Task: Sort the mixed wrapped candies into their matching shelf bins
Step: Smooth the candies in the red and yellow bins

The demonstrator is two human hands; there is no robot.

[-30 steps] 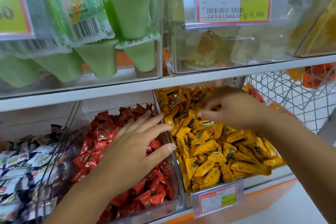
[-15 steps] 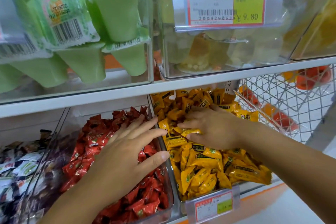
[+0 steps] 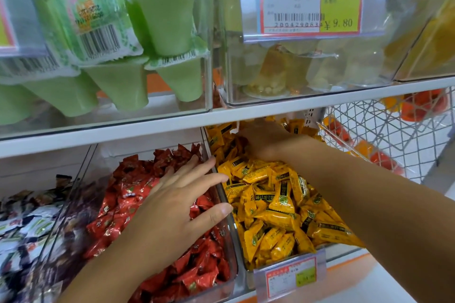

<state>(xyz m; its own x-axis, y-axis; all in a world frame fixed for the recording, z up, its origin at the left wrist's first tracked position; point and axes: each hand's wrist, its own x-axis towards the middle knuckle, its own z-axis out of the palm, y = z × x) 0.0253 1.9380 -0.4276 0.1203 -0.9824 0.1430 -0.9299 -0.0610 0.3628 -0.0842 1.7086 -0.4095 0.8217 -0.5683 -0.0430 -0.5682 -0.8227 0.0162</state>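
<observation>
At the lower shelf's front edge, a price tag (image 3: 290,275) is clipped to the front of the yellow bin (image 3: 246,265), which is heaped with yellow candies (image 3: 278,204). Just left of it stands the red bin (image 3: 231,253), full of red candies (image 3: 202,275). The left hand (image 3: 172,204) lies flat on the red heap about midway back, with its fingers (image 3: 197,167) straight and spread and nothing in its grasp. The thumb tip sits at the clear wall between the two bins, and the forefinger reaches across that wall towards the yellow heap. Further left along the shelf, a third bin holds black-and-white candies (image 3: 22,229). The right forearm crosses the yellow bin from the near right. The right hand (image 3: 266,140) is pushed in among the yellow candies at the bin's back, under the edge of the upper shelf (image 3: 147,128). Its fingers are turned down into the wrappers and blurred, so it cannot be told whether they are curled or what, if anything, they hold. To the right, beyond the shelf's end, a wire basket (image 3: 384,130) holds orange and red items. On the upper shelf, a clear bin on the left holds green cups (image 3: 162,15). The one beside it holds pale cups (image 3: 270,76) behind a tag (image 3: 312,5) reading ¥9.80.
</observation>
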